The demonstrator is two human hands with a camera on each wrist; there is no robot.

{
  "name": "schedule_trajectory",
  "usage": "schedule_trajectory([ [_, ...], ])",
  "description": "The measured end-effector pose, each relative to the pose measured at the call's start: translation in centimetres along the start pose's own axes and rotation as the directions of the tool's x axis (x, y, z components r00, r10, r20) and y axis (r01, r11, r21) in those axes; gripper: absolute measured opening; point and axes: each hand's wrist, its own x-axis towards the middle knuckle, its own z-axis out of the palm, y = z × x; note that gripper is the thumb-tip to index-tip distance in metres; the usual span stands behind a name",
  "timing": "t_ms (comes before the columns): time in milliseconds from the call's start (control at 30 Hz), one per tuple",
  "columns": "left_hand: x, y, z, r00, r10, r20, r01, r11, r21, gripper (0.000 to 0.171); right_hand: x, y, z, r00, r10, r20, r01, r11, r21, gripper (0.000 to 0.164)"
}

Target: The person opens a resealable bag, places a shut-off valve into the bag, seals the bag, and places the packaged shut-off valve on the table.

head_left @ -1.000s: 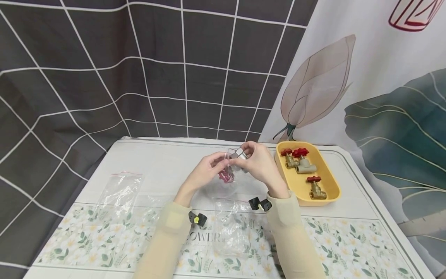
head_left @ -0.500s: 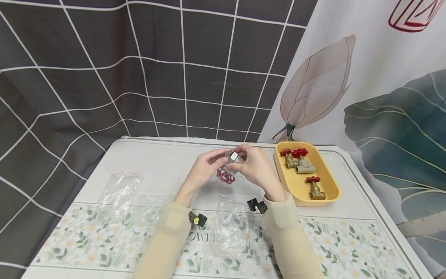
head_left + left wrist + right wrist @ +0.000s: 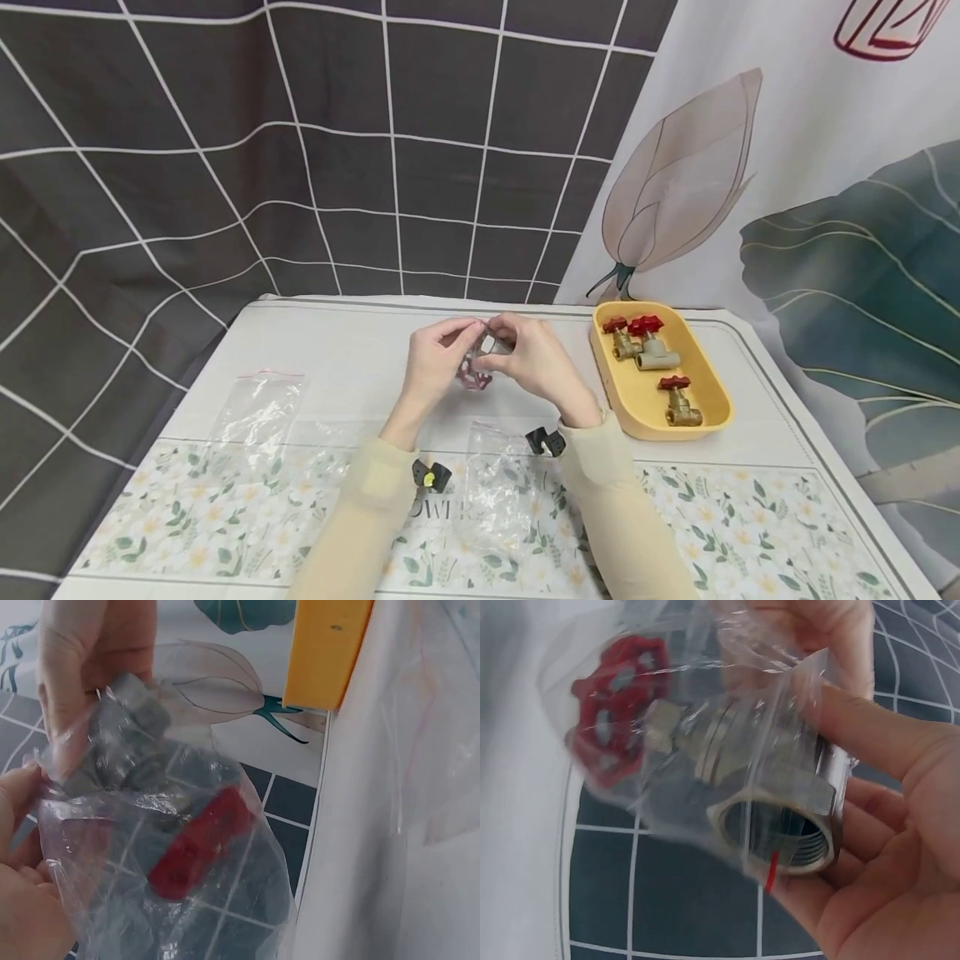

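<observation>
A silver gate valve [image 3: 780, 802] with a red handwheel [image 3: 622, 709] sits inside a clear zip bag [image 3: 247, 900]. Its threaded end lies at the bag's mouth, beside a short red strip of the seal. My right hand [image 3: 536, 358] grips the valve body near that end, thumb above and fingers beneath in the right wrist view. The left hand [image 3: 435, 358] pinches the edge of the bag between thumb and fingertips. In the head view the handwheel hangs below both hands, and the fingers hide most of the valve body.
A yellow tray [image 3: 626, 408] at the right holds brass valves [image 3: 681, 410] with red handwheels and a grey-bodied valve [image 3: 657, 354]. Flat clear zip bags lie on the table, one at the left [image 3: 258, 417] and one in front of me [image 3: 497, 492].
Both hands have shifted a little to the left together with the bagged valve. The right hand has come down slightly, and the handwheel has moved left below the fingers.
</observation>
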Motion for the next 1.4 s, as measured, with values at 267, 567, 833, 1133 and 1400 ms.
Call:
schedule_trajectory([
  [267,0.1,0.5,0.4,0.995,0.026,-0.097,-0.021,0.998,0.055,0.02,0.2,0.7,0.3,0.995,-0.098,0.031,0.099,0.994,-0.051,0.033],
  [567,-0.4,4.2,0.4,0.979,0.021,-0.204,-0.019,1.0,0.01,0.018,0.2,1.1,-0.6,0.972,-0.233,-0.007,0.233,0.972,-0.026,0.04],
  [833,-0.2,4.2,0.4,0.963,-0.026,-0.268,0.019,0.999,-0.031,0.017,0.0,3.2,-1.7,0.989,-0.096,-0.111,0.091,0.995,-0.047,0.02],
  [1133,-0.1,4.0,0.2,0.952,-0.061,-0.301,0.044,0.997,-0.063,0.018,-0.1,4.6,-0.6,0.839,0.138,0.526,-0.329,0.899,0.288,0.022],
  [1400,0.2,2.1,0.3,0.953,-0.06,-0.297,0.031,0.994,-0.102,0.02,0.0,4.8,0.1,0.813,0.147,0.563,-0.417,0.821,0.389,0.025],
])
